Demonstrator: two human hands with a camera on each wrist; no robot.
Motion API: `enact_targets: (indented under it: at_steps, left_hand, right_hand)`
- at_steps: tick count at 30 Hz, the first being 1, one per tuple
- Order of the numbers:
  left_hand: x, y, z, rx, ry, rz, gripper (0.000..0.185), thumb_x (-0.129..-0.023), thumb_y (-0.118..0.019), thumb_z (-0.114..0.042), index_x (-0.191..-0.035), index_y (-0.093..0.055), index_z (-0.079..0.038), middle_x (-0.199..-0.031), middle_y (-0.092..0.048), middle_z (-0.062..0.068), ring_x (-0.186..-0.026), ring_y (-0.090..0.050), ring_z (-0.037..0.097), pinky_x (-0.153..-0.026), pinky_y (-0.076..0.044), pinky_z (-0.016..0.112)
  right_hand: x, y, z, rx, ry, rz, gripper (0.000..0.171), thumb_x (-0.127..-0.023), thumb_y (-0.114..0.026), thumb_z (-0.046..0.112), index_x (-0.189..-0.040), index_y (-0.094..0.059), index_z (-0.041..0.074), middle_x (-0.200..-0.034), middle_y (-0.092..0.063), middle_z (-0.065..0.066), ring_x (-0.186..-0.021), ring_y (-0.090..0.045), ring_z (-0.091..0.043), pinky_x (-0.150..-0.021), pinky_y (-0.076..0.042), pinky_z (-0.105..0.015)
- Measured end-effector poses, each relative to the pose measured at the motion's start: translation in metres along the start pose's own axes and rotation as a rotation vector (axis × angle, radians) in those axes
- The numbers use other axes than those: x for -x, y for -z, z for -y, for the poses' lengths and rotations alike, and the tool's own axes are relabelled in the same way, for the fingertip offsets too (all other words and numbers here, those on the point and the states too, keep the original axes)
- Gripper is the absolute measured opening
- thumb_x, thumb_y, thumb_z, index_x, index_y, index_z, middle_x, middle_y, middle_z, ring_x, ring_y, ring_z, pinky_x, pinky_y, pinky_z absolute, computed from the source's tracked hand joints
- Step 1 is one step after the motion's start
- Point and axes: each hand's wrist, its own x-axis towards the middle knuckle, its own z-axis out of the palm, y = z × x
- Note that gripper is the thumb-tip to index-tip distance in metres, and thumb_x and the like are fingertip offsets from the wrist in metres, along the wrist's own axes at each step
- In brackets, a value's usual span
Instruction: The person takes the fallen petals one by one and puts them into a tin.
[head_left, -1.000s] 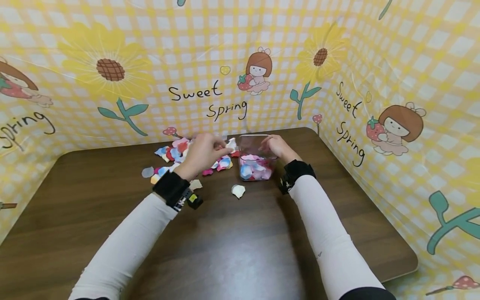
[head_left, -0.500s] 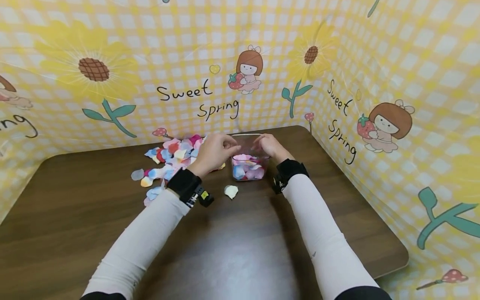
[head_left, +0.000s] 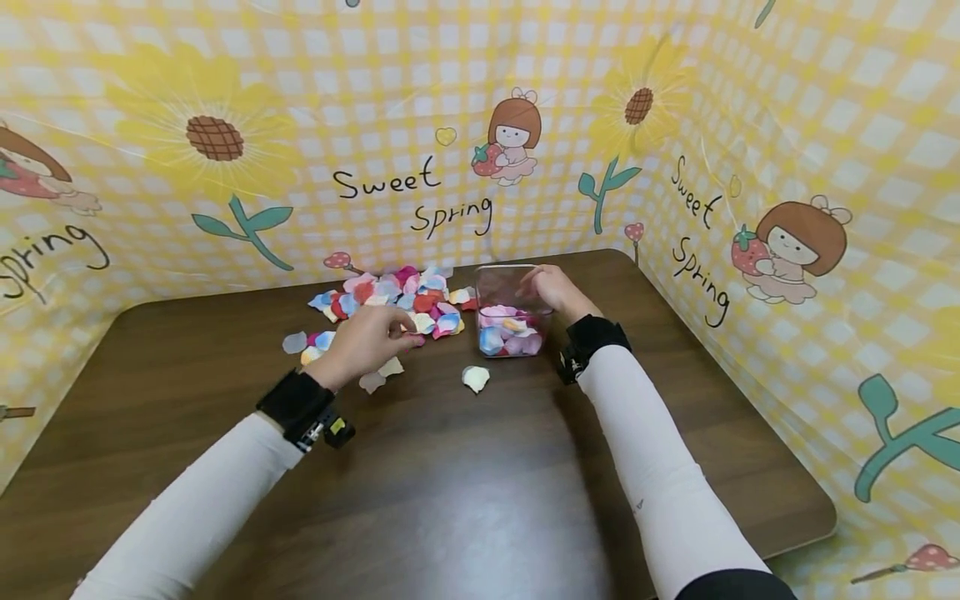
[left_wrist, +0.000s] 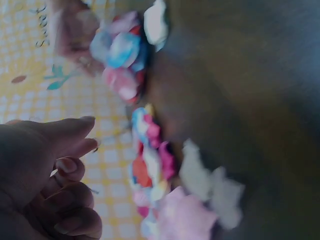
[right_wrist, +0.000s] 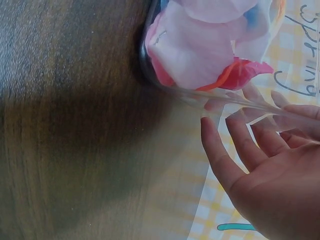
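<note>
Dark wooden table [head_left: 465, 500], yellow checked backdrop [head_left: 315, 92] with sunflowers, cartoon girls and "Sweet Spring" lettering.

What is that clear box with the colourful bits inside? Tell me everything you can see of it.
The clear box looks like transparent plastic, squarish with rounded corners and no lid on. It stands upright on the brown table, near the back wall and just right of the loose petals. Pink, blue, white and red petals fill its lower part. The right hand rests against its right side, fingers straight along the wall.
</note>
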Motion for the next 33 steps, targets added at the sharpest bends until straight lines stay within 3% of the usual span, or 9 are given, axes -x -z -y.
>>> enact_targets:
  at_steps: [4,8,13,20,26,33]
  left_hand:
    - [0.008,-0.020,-0.006,0.013,-0.016,0.082,0.023,-0.093,-0.078,-0.028,-0.105,-0.078,-0.009,-0.081,-0.066,0.000,-0.072,-0.056,0.018,-0.063,-0.044,0.033]
    - [0.006,-0.038,-0.019,0.061,-0.029,0.128,0.022,-0.092,-0.079,-0.030,-0.104,-0.076,-0.013,-0.082,-0.067,-0.003,-0.075,-0.057,0.018,-0.067,-0.047,0.034]
    - [-0.006,-0.057,-0.034,0.079,-0.070,0.185,0.027,-0.091,-0.079,-0.032,-0.110,-0.072,-0.013,-0.080,-0.062,-0.002,-0.072,-0.055,0.018,-0.062,-0.044,0.033]
    - [-0.015,-0.074,-0.035,0.041,-0.021,0.242,0.030,-0.092,-0.078,-0.031,-0.114,-0.071,-0.012,-0.077,-0.058,0.000,-0.070,-0.052,0.018,-0.060,-0.036,0.031]
    - [-0.017,-0.071,-0.029,0.081,-0.013,0.221,0.021,-0.094,-0.076,-0.029,-0.104,-0.071,-0.011,-0.074,-0.058,0.000,-0.067,-0.051,0.017,-0.059,-0.036,0.030]
    - [-0.015,-0.042,-0.017,0.162,-0.004,0.164,0.019,-0.099,-0.069,-0.023,-0.089,-0.071,-0.007,-0.068,-0.053,0.001,-0.065,-0.050,0.019,-0.062,-0.038,0.033]
  right_hand:
    - [0.000,0.001,-0.004,0.010,-0.013,0.006,0.043,-0.089,-0.036,-0.002,-0.125,-0.057,-0.013,-0.126,-0.065,-0.029,-0.119,-0.058,-0.043,-0.106,-0.042,-0.051]
    - [0.000,0.002,-0.005,0.016,-0.020,0.010,0.045,-0.087,-0.037,0.000,-0.125,-0.058,-0.011,-0.125,-0.066,-0.028,-0.119,-0.059,-0.041,-0.103,-0.044,-0.051]
    - [-0.002,0.001,-0.004,0.001,-0.008,0.003,0.046,-0.088,-0.035,0.003,-0.126,-0.057,-0.010,-0.125,-0.066,-0.028,-0.120,-0.059,-0.043,-0.105,-0.043,-0.054]
    - [-0.003,-0.003,0.000,-0.005,-0.010,0.020,0.046,-0.089,-0.033,0.004,-0.126,-0.057,-0.010,-0.126,-0.066,-0.028,-0.122,-0.060,-0.041,-0.109,-0.040,-0.054]
    - [-0.001,-0.002,0.000,-0.004,-0.009,0.001,0.046,-0.088,-0.035,0.003,-0.126,-0.057,-0.010,-0.124,-0.066,-0.028,-0.120,-0.060,-0.041,-0.109,-0.040,-0.053]
    - [0.000,0.001,-0.001,0.022,-0.008,0.010,0.049,-0.089,-0.032,0.004,-0.128,-0.057,-0.010,-0.125,-0.066,-0.028,-0.121,-0.060,-0.041,-0.109,-0.040,-0.053]
